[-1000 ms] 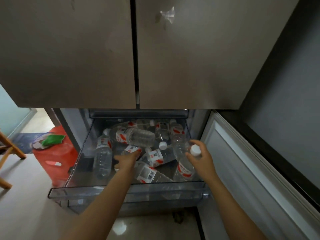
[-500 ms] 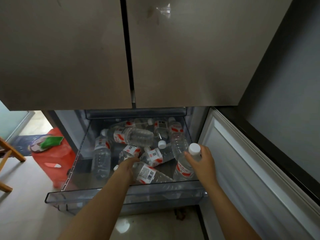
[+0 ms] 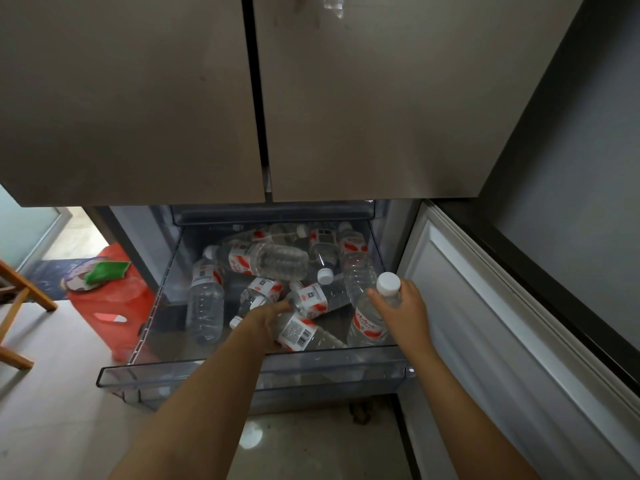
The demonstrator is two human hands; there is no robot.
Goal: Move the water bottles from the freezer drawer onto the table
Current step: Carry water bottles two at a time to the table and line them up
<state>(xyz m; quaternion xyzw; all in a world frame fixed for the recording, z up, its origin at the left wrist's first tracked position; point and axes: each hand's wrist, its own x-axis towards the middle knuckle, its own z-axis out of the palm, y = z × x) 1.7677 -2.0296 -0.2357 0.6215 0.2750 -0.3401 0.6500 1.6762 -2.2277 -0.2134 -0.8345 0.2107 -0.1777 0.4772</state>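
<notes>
From the head camera, the clear freezer drawer (image 3: 114,375) stood pulled out below two closed upper doors (image 3: 131,98), with a heap of water bottles (image 3: 266,259) lying inside it.

The right hand (image 3: 403,306) was closed around the neck of an upright bottle (image 3: 369,325), its white cap showing above the fingers and its red-and-white label just below the grip. This bottle stood at the drawer's right front corner, close to the front wall; whether its base was off the drawer floor could not be told.

The left hand (image 3: 268,322) was wrapped over the upper part of a lying bottle (image 3: 299,336), whose barcode label stuck out to the right of the grip. Just beyond this grip lay two more labelled bottles, touching each other, and farther left another bottle (image 3: 206,299) lay along the drawer's side wall.

Well to the left of both grips, outside the drawer, a red plastic stool (image 3: 114,306) stood on the floor, with a green packet (image 3: 104,270) on top of it, and a wooden chair leg (image 3: 26,284) beyond that.
</notes>
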